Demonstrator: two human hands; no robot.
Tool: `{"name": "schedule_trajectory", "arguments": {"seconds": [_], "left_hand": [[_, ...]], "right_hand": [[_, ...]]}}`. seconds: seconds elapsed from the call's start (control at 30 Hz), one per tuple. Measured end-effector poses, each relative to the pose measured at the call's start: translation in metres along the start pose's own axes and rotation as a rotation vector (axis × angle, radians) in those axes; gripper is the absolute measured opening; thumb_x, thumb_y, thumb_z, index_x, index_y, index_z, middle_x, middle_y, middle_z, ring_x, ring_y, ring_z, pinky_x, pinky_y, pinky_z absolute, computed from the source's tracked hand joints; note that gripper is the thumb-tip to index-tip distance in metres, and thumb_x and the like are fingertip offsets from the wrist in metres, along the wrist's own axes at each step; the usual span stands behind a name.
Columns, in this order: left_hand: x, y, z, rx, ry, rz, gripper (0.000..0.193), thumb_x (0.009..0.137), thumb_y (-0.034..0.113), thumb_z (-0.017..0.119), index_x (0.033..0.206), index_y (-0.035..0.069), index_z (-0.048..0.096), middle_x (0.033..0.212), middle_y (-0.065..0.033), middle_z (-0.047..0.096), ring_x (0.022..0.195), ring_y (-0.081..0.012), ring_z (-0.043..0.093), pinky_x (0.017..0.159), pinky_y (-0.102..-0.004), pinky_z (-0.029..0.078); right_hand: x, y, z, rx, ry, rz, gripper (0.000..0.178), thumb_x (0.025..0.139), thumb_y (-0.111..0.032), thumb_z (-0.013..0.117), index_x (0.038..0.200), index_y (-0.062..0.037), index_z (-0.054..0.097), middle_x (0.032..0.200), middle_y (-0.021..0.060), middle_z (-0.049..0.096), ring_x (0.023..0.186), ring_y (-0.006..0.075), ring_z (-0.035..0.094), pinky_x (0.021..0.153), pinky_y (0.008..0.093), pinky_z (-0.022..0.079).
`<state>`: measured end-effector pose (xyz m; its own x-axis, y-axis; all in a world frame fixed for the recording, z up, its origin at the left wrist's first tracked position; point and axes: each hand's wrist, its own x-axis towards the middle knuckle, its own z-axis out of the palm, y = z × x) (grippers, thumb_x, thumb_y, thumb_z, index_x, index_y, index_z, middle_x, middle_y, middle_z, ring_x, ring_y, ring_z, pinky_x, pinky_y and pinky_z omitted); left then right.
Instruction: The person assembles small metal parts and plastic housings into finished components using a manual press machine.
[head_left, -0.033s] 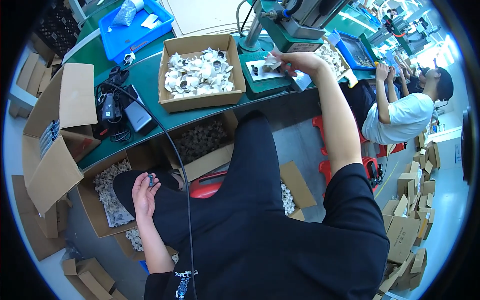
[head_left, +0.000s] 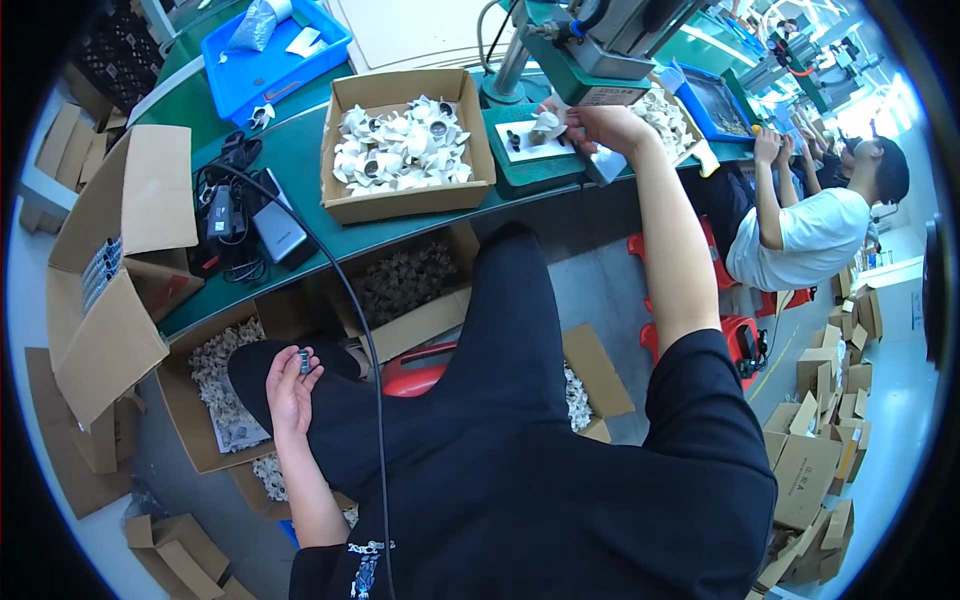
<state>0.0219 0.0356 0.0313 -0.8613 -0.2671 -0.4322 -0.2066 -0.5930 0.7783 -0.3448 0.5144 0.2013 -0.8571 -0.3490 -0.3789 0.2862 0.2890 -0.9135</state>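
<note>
Under the head of a green bench press (head_left: 610, 70), my right hand (head_left: 612, 128) pinches a white bladed plastic part (head_left: 547, 126), like a small impeller. It is at the white plate (head_left: 530, 148) on the press base; whether it touches the plate I cannot tell. Small dark pieces (head_left: 513, 138) lie on that plate, left of the part. My left hand (head_left: 290, 395) rests palm up near my left knee, fingers curled around a small dark metal cylinder (head_left: 304, 361). An open cardboard box (head_left: 408, 208) full of similar white parts stands left of the press.
A blue tray (head_left: 232, 95) sits at the far left of the green bench, near black adapters and cables (head_left: 225, 215). A black cable (head_left: 375, 400) hangs across my front. Boxes of parts (head_left: 185, 440) stand beneath the bench. A co-worker in white (head_left: 805, 240) sits at right.
The white part in my right hand has turned slightly at the plate. My left hand stays in place with the metal cylinder. The whole view has shifted a little.
</note>
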Motion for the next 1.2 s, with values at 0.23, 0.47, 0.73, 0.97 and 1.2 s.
{"name": "schedule_trajectory", "arguments": {"seconds": [0.23,0.47,0.73,0.97,1.2], "left_hand": [[-0.004,-0.001,0.003,-0.011,-0.037,0.025,0.024,0.096,0.012,0.056,0.117,0.002,0.054,0.109,-0.0143,0.064,0.092,-0.0204,0.066,0.082,-0.0336,0.056],[-0.009,-0.001,0.000,-0.019,-0.035,0.033,0.024,0.096,0.013,0.056,0.117,0.003,0.055,0.109,-0.0141,0.064,0.089,-0.0197,0.066,0.080,-0.0331,0.056],[-0.009,-0.001,0.004,0.029,-0.039,0.030,0.024,0.096,0.015,0.057,0.117,0.004,0.055,0.109,-0.0136,0.064,0.086,-0.0172,0.065,0.078,-0.0309,0.055],[-0.008,-0.007,0.019,-0.051,-0.047,-0.049,0.023,0.095,0.016,0.058,0.115,0.004,0.056,0.108,-0.0130,0.064,0.085,-0.0154,0.063,0.076,-0.0292,0.053],[-0.008,-0.025,0.061,-0.104,-0.158,-0.127,0.018,0.095,0.015,0.058,0.110,0.004,0.057,0.105,-0.0103,0.065,0.086,-0.0159,0.063,0.078,-0.0301,0.054]], "right_hand": [[0.035,0.049,0.004,0.115,0.239,-0.261,0.021,0.089,-0.018,0.058,0.086,0.0018,0.064,0.078,0.0075,0.061,0.061,0.0134,0.055,0.052,0.0256,0.043],[0.005,0.047,0.026,-0.330,0.217,-1.006,0.021,0.083,-0.014,0.063,0.100,-0.0006,0.066,0.086,0.0088,0.063,0.069,0.0165,0.060,0.061,0.0276,0.048],[-0.028,0.039,0.097,-0.446,0.686,-0.936,0.038,0.078,-0.013,0.073,0.115,-0.0067,0.067,0.094,0.0074,0.068,0.086,0.0168,0.061,0.075,0.0267,0.046],[-0.039,0.043,0.146,-0.297,1.020,-0.856,0.035,0.075,-0.013,0.077,0.107,-0.0038,0.068,0.099,0.0097,0.067,0.091,0.0212,0.062,0.084,0.0322,0.046],[-0.057,0.025,0.184,-0.744,0.861,-1.124,0.034,0.076,-0.017,0.074,0.108,-0.0058,0.068,0.098,0.0080,0.067,0.089,0.0243,0.060,0.083,0.0345,0.046]]}}
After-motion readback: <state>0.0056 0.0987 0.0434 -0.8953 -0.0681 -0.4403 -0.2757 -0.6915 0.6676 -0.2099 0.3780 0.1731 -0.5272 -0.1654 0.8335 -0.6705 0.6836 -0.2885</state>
